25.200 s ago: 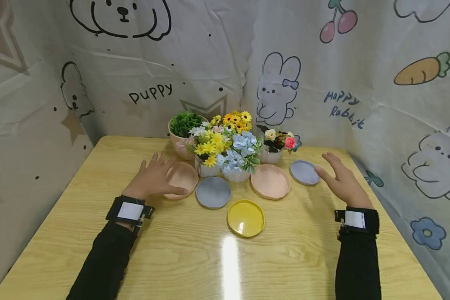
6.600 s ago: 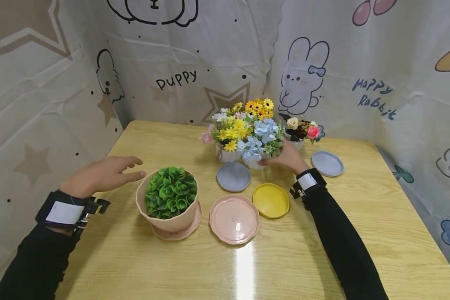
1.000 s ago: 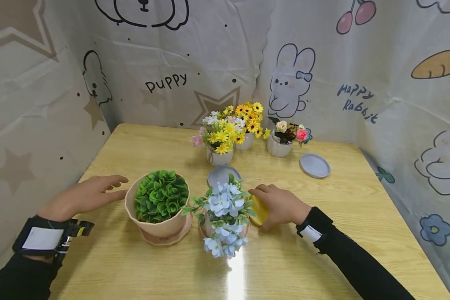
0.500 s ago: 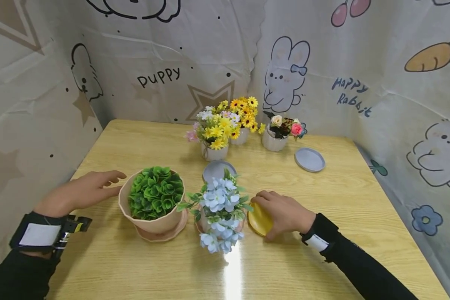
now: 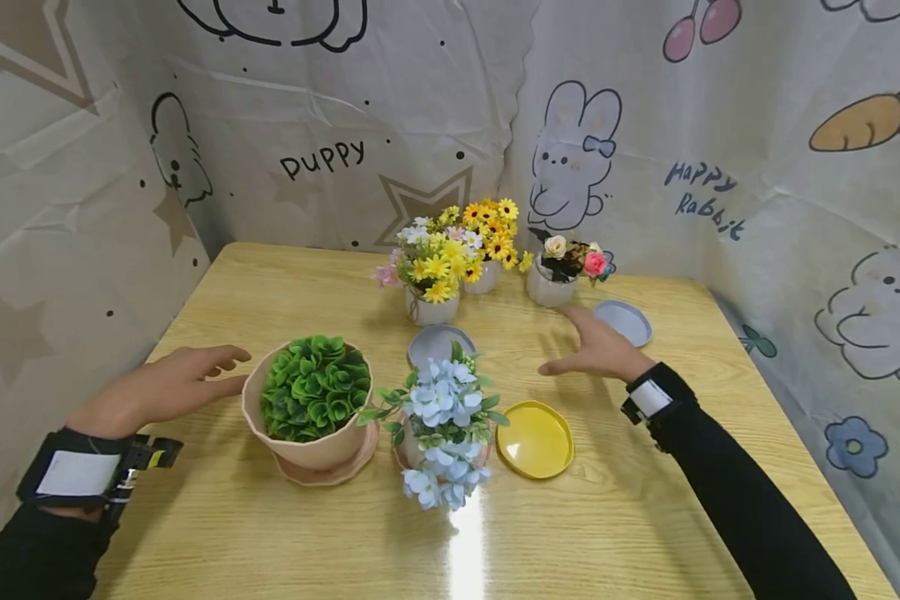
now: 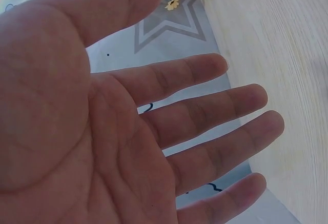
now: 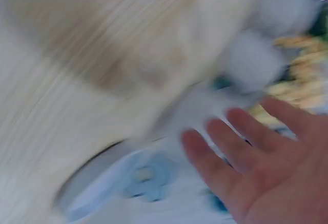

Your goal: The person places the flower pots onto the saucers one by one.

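Note:
In the head view my right hand (image 5: pixel 603 348) hangs over the table with its fingers spread and holds nothing. Below it lies a round yellow saucer (image 5: pixel 536 440). A grey-blue saucer (image 5: pixel 624 322) is just beyond the hand. My left hand (image 5: pixel 168 390), fingers loosely extended, is beside a pink pot (image 5: pixel 311 450) of green leaves (image 5: pixel 317 390), which stands on a pink saucer (image 5: pixel 330 477). In the left wrist view its palm faces the camera, holding nothing. Blue artificial flowers (image 5: pixel 444 400) in a pot stand at the table's middle, covering most of a pink saucer beneath.
Several flowerpots line the back: yellow-and-white daisies (image 5: pixel 438 267), orange-yellow flowers (image 5: pixel 492 229) and roses (image 5: pixel 570 257). Another grey-blue saucer (image 5: pixel 423 343) sits behind the blue flowers. A printed cloth (image 5: pixel 450 100) hangs around the wooden table (image 5: pixel 390 550).
My right hand has released the yellow saucer and moved back and right, toward the roses. Earlier, the leafy pot and blue flowers came forward onto pink saucers. My left hand has stayed beside the leafy pot lately.

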`<state>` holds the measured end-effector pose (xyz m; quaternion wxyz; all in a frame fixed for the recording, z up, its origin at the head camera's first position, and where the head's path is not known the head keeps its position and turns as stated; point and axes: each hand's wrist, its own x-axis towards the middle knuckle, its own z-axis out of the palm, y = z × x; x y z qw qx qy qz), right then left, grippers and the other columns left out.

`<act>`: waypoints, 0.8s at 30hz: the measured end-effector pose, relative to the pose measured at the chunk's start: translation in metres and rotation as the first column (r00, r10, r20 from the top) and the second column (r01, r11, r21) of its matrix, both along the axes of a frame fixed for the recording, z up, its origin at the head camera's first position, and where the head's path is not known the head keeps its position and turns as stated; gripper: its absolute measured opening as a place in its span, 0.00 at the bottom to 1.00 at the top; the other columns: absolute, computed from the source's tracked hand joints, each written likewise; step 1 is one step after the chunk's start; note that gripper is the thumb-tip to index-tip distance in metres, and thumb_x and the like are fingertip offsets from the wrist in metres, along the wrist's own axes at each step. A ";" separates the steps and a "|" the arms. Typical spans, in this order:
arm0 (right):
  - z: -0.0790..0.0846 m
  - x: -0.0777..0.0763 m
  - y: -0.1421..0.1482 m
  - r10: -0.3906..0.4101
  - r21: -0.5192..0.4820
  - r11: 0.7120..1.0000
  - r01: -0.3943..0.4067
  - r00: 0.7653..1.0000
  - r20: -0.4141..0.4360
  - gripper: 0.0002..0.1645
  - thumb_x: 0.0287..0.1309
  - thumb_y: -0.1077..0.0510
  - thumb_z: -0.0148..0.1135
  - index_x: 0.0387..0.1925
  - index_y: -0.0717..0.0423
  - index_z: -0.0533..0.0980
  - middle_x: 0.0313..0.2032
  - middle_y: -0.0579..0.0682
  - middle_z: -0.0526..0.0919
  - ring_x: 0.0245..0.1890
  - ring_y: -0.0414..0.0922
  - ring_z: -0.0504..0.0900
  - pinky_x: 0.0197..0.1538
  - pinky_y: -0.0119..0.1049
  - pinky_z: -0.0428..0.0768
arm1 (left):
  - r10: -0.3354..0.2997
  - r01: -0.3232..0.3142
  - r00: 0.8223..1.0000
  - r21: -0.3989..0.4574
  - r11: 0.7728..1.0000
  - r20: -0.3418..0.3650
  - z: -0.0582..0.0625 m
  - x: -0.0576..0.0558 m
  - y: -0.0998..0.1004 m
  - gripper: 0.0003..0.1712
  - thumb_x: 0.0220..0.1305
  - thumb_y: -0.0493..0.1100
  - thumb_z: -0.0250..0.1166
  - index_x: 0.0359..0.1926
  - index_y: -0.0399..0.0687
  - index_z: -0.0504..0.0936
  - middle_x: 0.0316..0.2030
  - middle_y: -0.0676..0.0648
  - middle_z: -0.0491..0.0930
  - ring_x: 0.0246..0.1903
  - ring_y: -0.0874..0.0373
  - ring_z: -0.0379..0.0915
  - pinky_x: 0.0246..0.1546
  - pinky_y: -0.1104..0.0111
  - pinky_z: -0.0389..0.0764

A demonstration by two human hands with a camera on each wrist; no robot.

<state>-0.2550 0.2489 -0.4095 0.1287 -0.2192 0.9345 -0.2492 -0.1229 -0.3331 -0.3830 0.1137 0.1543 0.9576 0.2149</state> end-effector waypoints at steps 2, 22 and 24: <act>-0.008 -0.022 0.007 -0.080 -0.002 0.997 0.080 0.997 -0.010 0.72 0.54 0.37 0.81 0.84 0.66 0.51 0.81 0.70 0.54 0.80 0.70 0.55 0.78 0.68 0.59 | 0.004 -0.004 1.000 0.003 1.000 0.000 0.001 0.000 -0.001 0.32 0.81 0.50 0.61 0.69 0.26 0.73 0.62 0.24 0.78 0.58 0.27 0.79 0.54 0.37 0.82; -0.038 -0.104 0.014 -0.449 -0.373 0.824 0.427 0.893 0.032 0.75 0.47 0.45 0.88 0.85 0.59 0.50 0.82 0.65 0.56 0.82 0.63 0.53 0.82 0.58 0.54 | 0.032 -0.032 0.999 0.001 0.999 0.015 0.005 0.007 -0.002 0.32 0.81 0.51 0.61 0.69 0.26 0.73 0.62 0.24 0.78 0.58 0.27 0.78 0.52 0.38 0.83; -0.037 -0.106 0.012 -0.456 -0.415 0.798 0.437 0.888 0.057 0.75 0.45 0.46 0.90 0.84 0.58 0.52 0.82 0.62 0.57 0.83 0.61 0.53 0.83 0.57 0.54 | 0.039 -0.039 0.999 0.005 0.999 0.018 0.005 0.008 -0.003 0.32 0.81 0.51 0.61 0.69 0.27 0.74 0.62 0.24 0.78 0.58 0.27 0.78 0.52 0.38 0.83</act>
